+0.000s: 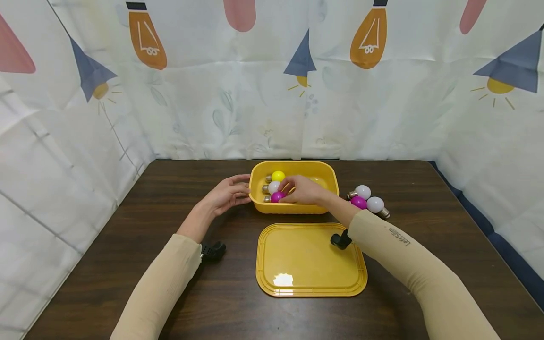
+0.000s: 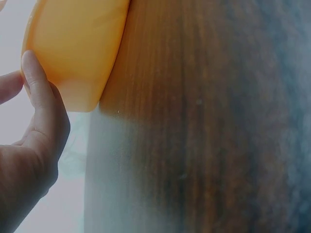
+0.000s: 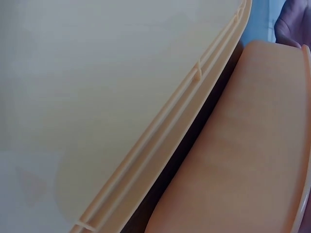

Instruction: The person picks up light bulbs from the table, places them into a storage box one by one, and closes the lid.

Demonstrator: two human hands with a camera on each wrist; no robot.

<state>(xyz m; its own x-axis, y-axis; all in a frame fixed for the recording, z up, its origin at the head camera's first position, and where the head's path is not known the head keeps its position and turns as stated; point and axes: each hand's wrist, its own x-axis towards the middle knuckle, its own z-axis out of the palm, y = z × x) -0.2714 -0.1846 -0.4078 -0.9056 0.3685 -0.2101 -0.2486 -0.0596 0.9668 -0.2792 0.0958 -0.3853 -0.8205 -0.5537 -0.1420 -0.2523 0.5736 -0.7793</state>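
Right hand (image 1: 303,190) pinches magenta bulb (image 1: 276,197), nearest of 3 in yellow bin (image 1: 293,209). Left hand (image 1: 228,194), fingers apart, touches bin's end wall. Brace lightly; release low so it won't roll.

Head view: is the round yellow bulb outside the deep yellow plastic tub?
No, the yellow bulb lies inside the tub, beside a white bulb.

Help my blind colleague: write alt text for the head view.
A person's right hand holds a magenta bulb in a yellow bin, beside a white bulb and a yellow bulb; the left hand touches the bin. Three more bulbs lie to the right on a dark table, a yellow tray in front.
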